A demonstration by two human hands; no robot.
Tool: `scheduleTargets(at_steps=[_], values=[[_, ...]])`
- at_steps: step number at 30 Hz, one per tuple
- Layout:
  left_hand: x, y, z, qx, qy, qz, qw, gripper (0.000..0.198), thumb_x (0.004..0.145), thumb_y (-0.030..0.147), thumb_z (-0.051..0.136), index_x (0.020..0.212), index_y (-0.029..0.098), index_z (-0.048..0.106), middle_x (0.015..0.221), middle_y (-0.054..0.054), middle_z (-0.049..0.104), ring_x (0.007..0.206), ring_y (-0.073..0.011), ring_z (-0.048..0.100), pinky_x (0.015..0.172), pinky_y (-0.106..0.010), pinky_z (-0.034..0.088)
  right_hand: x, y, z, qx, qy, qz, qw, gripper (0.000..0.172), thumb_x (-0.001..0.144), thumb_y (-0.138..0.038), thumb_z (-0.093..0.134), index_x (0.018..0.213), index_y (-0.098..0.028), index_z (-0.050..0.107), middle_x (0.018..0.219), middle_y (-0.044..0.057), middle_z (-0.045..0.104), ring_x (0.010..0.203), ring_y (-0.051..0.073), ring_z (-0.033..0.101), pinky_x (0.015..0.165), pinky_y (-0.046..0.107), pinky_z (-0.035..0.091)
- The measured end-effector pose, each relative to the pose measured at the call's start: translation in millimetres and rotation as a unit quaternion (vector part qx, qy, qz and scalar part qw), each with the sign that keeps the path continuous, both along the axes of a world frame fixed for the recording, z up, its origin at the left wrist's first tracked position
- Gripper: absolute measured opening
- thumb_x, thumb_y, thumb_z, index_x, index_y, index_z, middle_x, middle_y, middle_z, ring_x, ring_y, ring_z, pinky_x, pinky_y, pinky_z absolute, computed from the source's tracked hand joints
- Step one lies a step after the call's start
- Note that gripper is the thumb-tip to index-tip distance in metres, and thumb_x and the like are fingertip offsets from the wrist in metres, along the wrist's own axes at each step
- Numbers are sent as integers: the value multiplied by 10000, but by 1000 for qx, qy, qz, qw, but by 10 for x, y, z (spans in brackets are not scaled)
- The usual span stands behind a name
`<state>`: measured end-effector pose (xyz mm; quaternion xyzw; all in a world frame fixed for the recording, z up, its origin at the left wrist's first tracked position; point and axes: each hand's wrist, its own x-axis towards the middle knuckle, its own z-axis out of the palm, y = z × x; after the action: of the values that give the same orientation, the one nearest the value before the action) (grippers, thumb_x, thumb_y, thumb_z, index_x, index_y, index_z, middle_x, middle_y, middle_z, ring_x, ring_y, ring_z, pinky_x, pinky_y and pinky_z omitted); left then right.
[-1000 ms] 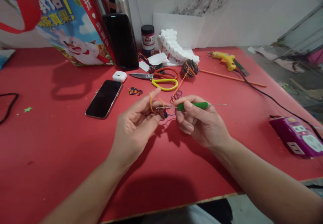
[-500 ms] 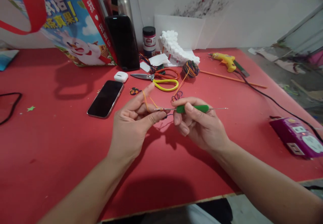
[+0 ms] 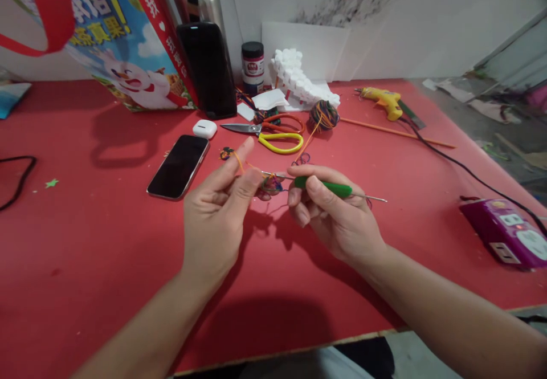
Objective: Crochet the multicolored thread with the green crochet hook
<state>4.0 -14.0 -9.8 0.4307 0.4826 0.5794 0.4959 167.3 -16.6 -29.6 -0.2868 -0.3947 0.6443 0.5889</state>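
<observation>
Between the thumb and fingers of my left hand (image 3: 217, 208) is a small multicoloured crochet piece (image 3: 272, 184), partly hidden by the fingers. Orange yarn loops around my raised left index finger. My right hand (image 3: 337, 208) grips a crochet hook (image 3: 329, 187) by its green handle. The hook's metal tip points left and meets the crochet piece. From a multicoloured yarn ball (image 3: 323, 115) behind my hands, an orange strand runs down toward them. A small crocheted bit (image 3: 226, 153) in dark and orange yarn lies beyond my left index finger.
Scissors (image 3: 280, 142) with red and yellow handles lie behind my hands. On the left are a phone (image 3: 178, 167) and a white earbud case (image 3: 204, 129). A yellow glue gun (image 3: 382, 101), an orange stick (image 3: 397, 132) and a purple power socket (image 3: 506, 232) are on the right.
My left thumb has lifted and shifted left, showing more of the crochet piece. The hook has tilted, its handle end now lower. Its tip remains at the piece.
</observation>
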Motion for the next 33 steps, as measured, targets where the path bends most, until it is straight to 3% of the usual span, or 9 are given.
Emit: scheduleTargets(at_steps=[7,12,22,27,33], values=[[-21,39,-13,-12,-20,-17,1000,438,799,282,914,1223,348,822,716,66,749,704,-93,674,777,-217,586,32,1,-25,51,-35,15,998,158,986,-291,740,1097,-270,850,805,4,754,605,86,635,588,222,535],[-12,50,13,-26,-59,-45,997,515,723,183,939,1210,312,828,784,46,786,751,-108,716,821,-244,608,52,-9,-72,79,-59,6,995,176,1005,-279,723,1136,-285,841,839,2,763,626,89,652,615,228,561],[4,26,68,-55,-61,-54,995,643,716,190,935,1329,292,773,749,36,776,728,-131,720,803,-278,622,93,-44,-65,129,-119,-14,984,221,1043,-264,666,1201,-300,816,842,3,766,630,103,661,606,245,567],[40,-1,52,-26,-36,-47,998,654,751,176,912,1369,312,747,740,48,766,707,-107,684,783,-247,611,87,-76,-21,236,-302,-112,917,271,1021,-150,660,1219,-264,805,900,16,786,687,110,656,724,280,583],[56,1,12,-32,-39,-58,997,729,722,170,922,1407,314,718,730,54,761,701,-109,677,751,-237,597,65,-71,37,359,-370,-155,842,336,972,-49,594,1205,-194,788,864,38,767,706,125,673,675,260,583]])
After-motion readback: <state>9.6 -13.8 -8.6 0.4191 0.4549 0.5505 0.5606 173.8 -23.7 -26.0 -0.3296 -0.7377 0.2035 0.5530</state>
